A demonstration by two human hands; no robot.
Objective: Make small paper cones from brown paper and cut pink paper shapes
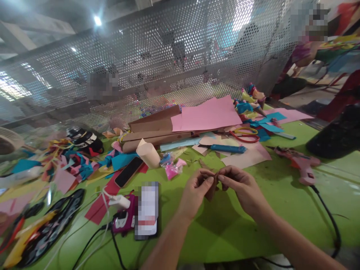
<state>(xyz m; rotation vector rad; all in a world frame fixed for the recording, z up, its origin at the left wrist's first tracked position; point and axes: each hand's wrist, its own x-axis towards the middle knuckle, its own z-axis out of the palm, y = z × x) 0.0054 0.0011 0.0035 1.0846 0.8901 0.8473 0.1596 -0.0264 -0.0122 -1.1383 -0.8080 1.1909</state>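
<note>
My left hand (196, 189) and my right hand (242, 186) meet above the green table (242, 232), near its middle. Both pinch a small folded piece of brown paper (211, 189) between thumb and fingers. The paper hangs down between the hands, partly hidden by the fingers. Both hands are closed on it.
Pink sheets (208, 114), brown card (153, 129), a blue knife (227, 149) and scissors (246, 135) lie behind the hands. A pink glue gun (302, 165) with a black cable lies right. Two phones (128, 171), a charger (123, 217) and paper scraps lie left. A perforated metal screen (168, 63) backs the table.
</note>
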